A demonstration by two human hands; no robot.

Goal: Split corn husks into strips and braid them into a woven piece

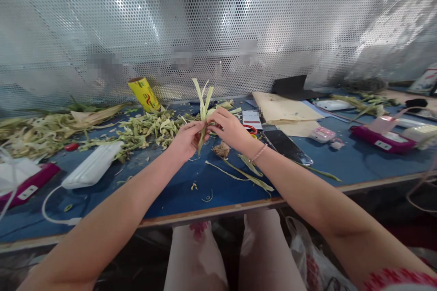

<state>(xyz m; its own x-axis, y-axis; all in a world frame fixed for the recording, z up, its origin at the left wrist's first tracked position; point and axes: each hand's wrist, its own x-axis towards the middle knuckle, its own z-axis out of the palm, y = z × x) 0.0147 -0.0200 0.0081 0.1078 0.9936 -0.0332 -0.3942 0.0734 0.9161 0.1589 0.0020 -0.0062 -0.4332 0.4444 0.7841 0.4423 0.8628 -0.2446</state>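
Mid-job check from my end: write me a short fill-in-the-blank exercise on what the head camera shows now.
1. The left hand and right hand hold pale green strips above a tabletop coloured ____.
2. The bracelet is on the arm of the ____ hand.
3. The tube is mainly ____ in colour.
4. The metal panel is pierced with many small ____.

Missing words: blue; right; yellow; holes.

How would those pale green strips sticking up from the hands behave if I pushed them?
The pale green strips would probably bend easily, since they look thin and flat. They seem slightly springy, as their tips stand up unsupported. They're likely light, being so narrow.
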